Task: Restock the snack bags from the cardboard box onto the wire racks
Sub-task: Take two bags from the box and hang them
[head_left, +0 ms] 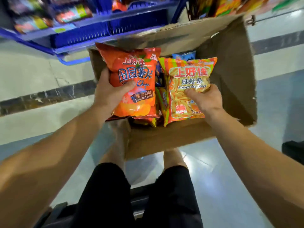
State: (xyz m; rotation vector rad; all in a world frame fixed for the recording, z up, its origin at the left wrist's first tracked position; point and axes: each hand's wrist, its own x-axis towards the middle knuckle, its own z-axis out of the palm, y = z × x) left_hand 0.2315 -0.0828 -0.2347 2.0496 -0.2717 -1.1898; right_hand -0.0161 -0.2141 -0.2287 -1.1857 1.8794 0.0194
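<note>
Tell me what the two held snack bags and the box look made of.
Tomato chips bag and prawn crackers bag: likely thin glossy plastic film, judging by sheen and crinkles. Cardboard box: matte brown corrugated card, with scuffed, frayed flap edges.

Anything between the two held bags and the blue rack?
Nothing visible. Left hand holds the tomato chips bag, right hand the prawn crackers bag, both above the cardboard box; the blue rack lies just beyond its far flap.

The red chip bag point(133, 79) says "上好佳" and "Tomato Flavor". The orange bag point(189, 86) says "上好佳", "鲜虾条" and "Prawn Crackers".
</note>
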